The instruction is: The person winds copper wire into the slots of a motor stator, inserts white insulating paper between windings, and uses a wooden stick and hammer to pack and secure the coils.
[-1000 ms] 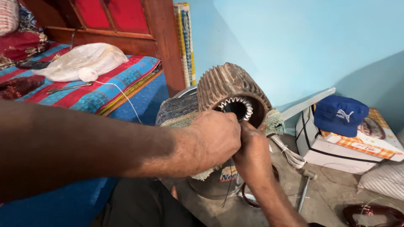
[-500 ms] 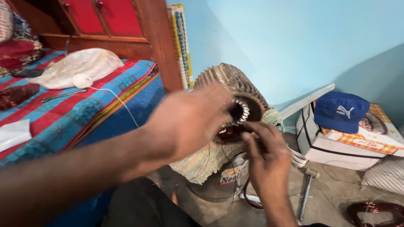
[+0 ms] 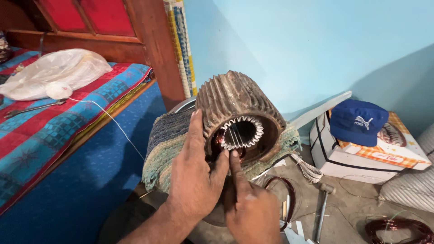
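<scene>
Ribbed motor stator housing (image 3: 235,101) lies on folded cloth (image 3: 169,140), bore axis toward camera. Left hand (image 3: 196,176) flat against rim, fingers spread. Right hand (image 3: 251,205) below, forefinger touching copper winding (image 3: 220,138); probably pinching wire, unclear.

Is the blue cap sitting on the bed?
No, the blue cap rests on a white box by the wall, far from the bed.
</scene>
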Demonstrator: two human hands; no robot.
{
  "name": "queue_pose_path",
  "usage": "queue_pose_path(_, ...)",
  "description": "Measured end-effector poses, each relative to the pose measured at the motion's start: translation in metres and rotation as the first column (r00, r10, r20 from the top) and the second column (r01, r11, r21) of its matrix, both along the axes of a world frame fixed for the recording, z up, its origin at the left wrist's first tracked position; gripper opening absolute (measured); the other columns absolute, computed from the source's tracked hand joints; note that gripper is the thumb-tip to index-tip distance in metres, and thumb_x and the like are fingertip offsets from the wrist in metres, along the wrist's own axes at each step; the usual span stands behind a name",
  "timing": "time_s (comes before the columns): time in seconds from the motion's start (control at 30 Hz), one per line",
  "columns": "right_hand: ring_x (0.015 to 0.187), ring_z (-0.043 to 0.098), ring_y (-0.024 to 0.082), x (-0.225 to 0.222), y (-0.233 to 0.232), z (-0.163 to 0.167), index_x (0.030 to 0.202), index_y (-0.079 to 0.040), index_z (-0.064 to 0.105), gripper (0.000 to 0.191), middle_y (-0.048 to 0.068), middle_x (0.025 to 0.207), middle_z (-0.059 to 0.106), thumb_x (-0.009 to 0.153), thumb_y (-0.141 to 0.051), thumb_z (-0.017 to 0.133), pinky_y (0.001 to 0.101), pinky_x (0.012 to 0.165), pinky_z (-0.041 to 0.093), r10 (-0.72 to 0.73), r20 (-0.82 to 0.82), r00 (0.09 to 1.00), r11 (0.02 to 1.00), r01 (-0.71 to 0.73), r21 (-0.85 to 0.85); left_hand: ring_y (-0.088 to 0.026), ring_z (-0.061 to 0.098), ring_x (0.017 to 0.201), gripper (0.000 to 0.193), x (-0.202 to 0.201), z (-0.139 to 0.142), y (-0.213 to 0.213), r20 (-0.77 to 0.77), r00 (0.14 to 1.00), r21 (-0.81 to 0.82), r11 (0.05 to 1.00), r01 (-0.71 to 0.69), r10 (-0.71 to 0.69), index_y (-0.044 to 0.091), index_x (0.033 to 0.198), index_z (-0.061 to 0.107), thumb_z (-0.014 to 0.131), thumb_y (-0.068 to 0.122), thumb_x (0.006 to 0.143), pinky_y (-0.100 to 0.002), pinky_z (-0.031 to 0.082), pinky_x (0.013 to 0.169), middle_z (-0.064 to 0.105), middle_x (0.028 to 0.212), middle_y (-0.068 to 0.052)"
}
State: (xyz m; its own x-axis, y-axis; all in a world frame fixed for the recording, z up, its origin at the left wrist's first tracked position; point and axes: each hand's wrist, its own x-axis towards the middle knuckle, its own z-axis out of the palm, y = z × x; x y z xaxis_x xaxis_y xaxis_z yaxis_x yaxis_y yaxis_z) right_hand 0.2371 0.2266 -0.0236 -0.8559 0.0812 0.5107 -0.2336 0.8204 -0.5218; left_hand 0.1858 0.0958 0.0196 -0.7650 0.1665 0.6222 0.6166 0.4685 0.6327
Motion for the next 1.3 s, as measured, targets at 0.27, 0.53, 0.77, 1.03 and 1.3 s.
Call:
queue_pose_path(0.27,0.049,0.070,0.029,0.004,0.028,0.017,0.142,-0.024,0.063,0.054,0.015,0.071,0.073,0.090,-0.012,0.069,0.0386,0.052,0.055,0.042,0.093,0.995,0.945,-0.009,-0.328,-0.047,0.067,0.117,0.087,0.005,0.015,0.004,-0.063,0.997,0.047,0.998,-0.047,0.050,-0.010,0.153,0.028,0.078,0.019,0.087,-0.049,0.056,0.094,0.061,0.133,-0.034)
queue_pose_path(0.53,0.056,0.071,0.015,0.001,0.018,0.009,0.143,-0.026,0.066,0.060,0.020,0.074,0.074,0.084,-0.011,0.072,0.0358,0.058,0.057,0.037,0.231,0.972,0.953,0.035,-0.300,-0.042,0.073,0.101,0.091,-0.006,0.005,0.020,0.206,0.975,0.066,0.993,-0.102,0.087,-0.003,0.158,0.015,0.069,0.016,0.087,-0.048,0.060,0.084,0.069,0.115,-0.029)
queue_pose_path(0.77,0.071,0.069,0.018,0.015,0.017,0.066,0.124,-0.009,0.073,0.029,0.011,0.081,0.077,0.097,-0.016,0.065,0.0336,0.062,0.054,-0.237,-0.051,0.970,0.812,0.169,-0.559,-0.034,0.068,0.117,0.069,-0.034,0.009,-0.011,-0.036,0.998,0.208,0.977,-0.047,0.056,-0.002,0.149,0.043,0.073,0.032,0.097,-0.043,0.053,0.100,0.068,0.127,-0.024)
queue_pose_path(1.03,0.147,0.039,0.045,-0.033,-0.067,0.090,0.140,0.002,0.055,0.046,0.024,0.146,0.053,0.103,-0.025,0.059,0.0617,0.122,0.031,-0.156,-0.454,0.877,0.987,0.125,-0.098,-0.026,0.062,0.084,0.057,-0.140,0.018,0.003,0.381,0.918,0.286,0.958,-0.002,-0.112,-0.008,0.103,0.067,0.057,0.048,0.106,-0.042,0.056,0.076,0.066,0.096,-0.025)
queue_pose_path(1.3,0.155,0.017,0.050,-0.064,-0.059,0.072,0.157,0.005,0.037,0.067,0.031,0.164,0.030,0.109,-0.041,0.047,0.0632,0.121,0.025,-0.268,-0.346,0.899,0.922,0.135,-0.363,-0.046,0.058,0.099,0.048,-0.100,0.011,0.004,0.086,0.964,0.093,0.961,-0.260,0.253,-0.002,0.108,0.065,0.054,0.045,0.104,-0.056,0.046,0.092,0.068,0.102,-0.026)
